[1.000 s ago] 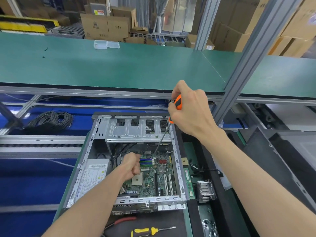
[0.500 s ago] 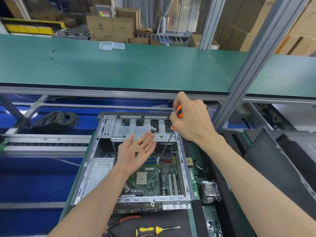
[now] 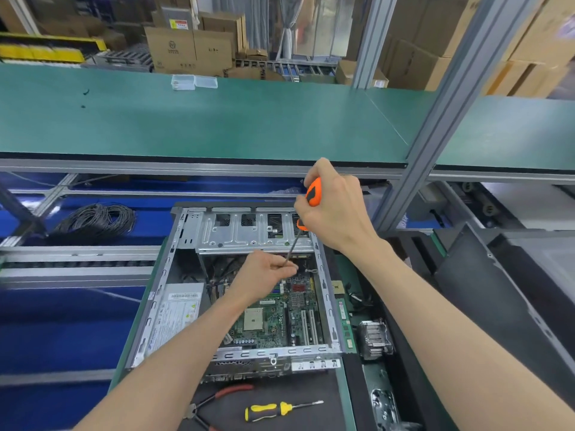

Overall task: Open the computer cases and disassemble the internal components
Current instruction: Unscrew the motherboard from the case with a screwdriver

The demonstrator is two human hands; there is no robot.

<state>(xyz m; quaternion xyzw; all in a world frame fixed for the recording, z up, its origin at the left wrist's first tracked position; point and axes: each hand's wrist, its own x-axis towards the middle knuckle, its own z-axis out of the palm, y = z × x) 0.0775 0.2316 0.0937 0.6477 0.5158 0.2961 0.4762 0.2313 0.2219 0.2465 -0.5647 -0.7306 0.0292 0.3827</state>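
Note:
An open desktop computer case lies flat in front of me, with a green motherboard, a grey power supply and a metal drive cage inside. My right hand grips the orange handle of a screwdriver above the case's far right corner. The shaft slants down into the case. My left hand hovers over the motherboard, and its curled fingers pinch the shaft near its tip. The tip itself is hidden by the fingers.
A yellow screwdriver and red-handled pliers lie on the black mat in front of the case. A heatsink and a memory stick lie to its right. A black cable coil sits at left. A green shelf and metal post stand behind.
My left hand opened palm-up, showing small dark screws, then turned over and closed around the screwdriver shaft near its tip. My right hand kept the handle, shifting only slightly.

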